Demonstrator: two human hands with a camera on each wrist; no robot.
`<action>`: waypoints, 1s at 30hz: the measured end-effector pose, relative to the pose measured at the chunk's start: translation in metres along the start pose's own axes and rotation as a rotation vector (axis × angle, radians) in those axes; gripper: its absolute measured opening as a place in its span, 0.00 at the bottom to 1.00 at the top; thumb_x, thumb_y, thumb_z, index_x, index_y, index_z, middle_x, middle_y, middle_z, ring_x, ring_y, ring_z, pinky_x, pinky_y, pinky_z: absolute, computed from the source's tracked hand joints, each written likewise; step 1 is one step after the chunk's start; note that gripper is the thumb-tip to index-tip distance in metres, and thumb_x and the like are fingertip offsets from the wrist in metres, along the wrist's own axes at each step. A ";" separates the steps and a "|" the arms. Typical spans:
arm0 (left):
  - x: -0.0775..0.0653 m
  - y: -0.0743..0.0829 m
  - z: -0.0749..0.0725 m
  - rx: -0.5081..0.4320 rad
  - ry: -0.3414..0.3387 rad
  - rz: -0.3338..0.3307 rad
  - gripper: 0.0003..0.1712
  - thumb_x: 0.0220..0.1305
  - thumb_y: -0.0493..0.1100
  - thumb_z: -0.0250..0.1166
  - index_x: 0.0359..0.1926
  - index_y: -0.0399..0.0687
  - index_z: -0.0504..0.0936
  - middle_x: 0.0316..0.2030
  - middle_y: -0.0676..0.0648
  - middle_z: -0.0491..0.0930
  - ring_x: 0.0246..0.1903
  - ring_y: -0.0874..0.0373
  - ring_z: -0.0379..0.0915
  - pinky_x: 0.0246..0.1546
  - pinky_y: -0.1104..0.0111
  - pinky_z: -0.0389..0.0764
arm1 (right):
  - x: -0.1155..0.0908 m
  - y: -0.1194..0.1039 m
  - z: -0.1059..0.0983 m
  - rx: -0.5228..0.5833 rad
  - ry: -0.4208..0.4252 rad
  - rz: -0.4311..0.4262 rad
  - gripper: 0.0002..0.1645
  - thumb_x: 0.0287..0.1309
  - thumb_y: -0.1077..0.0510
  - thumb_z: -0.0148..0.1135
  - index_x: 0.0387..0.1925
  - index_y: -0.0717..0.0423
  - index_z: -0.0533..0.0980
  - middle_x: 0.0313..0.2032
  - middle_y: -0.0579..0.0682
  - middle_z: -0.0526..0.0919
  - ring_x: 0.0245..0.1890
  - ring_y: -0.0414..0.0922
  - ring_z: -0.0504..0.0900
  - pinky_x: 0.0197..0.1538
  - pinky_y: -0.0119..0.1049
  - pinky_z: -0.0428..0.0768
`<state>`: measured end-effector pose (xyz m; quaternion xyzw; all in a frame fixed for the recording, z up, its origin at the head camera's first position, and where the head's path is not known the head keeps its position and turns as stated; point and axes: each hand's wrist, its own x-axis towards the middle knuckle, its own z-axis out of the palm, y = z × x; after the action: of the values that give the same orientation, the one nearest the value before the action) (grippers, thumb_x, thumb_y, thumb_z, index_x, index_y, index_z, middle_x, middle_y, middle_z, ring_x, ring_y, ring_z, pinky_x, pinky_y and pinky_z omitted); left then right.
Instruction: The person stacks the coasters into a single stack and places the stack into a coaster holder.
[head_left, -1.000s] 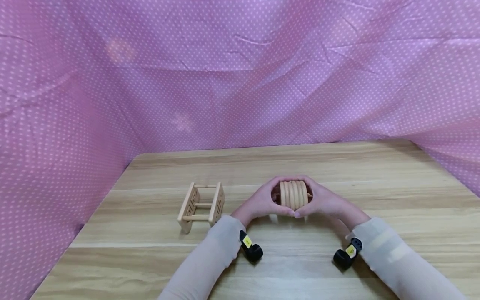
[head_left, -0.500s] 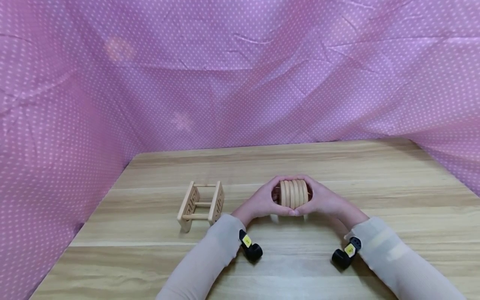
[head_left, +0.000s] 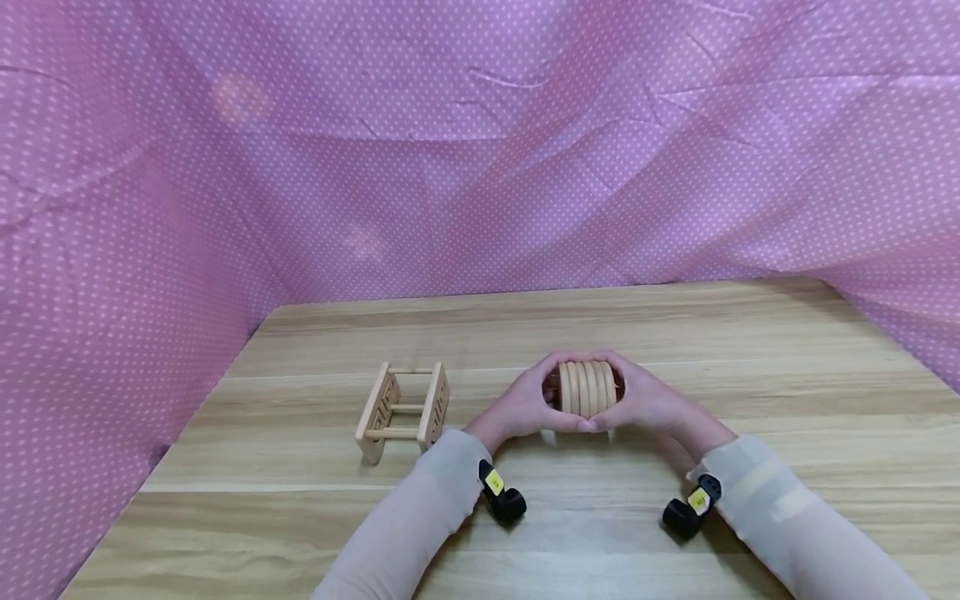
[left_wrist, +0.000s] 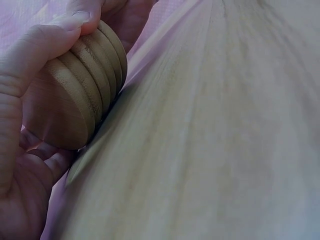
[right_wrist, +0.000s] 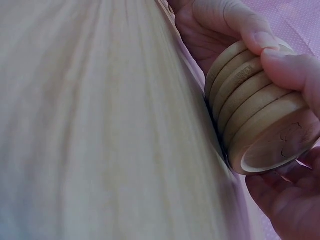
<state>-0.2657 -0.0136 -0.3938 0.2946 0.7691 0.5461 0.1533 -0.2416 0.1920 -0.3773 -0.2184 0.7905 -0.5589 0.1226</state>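
Note:
A stack of several round wooden coasters (head_left: 587, 387) stands on edge between both hands above the wooden table (head_left: 675, 333). My left hand (head_left: 527, 406) grips the stack's left end, fingers curled over the top. My right hand (head_left: 645, 402) grips the right end the same way; the thumbs meet below. In the left wrist view the coasters (left_wrist: 75, 95) show a flat face, with a thumb across the rims. In the right wrist view the coasters (right_wrist: 255, 125) show a recessed face, fingertips (right_wrist: 265, 42) on their rims.
A small wooden rack (head_left: 403, 409) with two patterned side panels and dowel rungs lies on the table left of the hands. Pink dotted cloth (head_left: 480, 150) hangs behind and along both sides of the table.

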 end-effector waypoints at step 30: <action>-0.011 0.028 -0.008 0.029 0.022 0.036 0.47 0.37 0.41 0.78 0.61 0.64 0.66 0.50 0.57 0.73 0.48 0.64 0.71 0.52 0.71 0.73 | -0.007 -0.029 0.001 -0.037 0.033 0.012 0.52 0.30 0.62 0.76 0.60 0.58 0.60 0.50 0.59 0.71 0.45 0.50 0.73 0.47 0.40 0.77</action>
<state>-0.2537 -0.0194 -0.3661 0.3046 0.7732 0.5406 0.1307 -0.2291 0.1864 -0.3507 -0.2067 0.8039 -0.5471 0.1086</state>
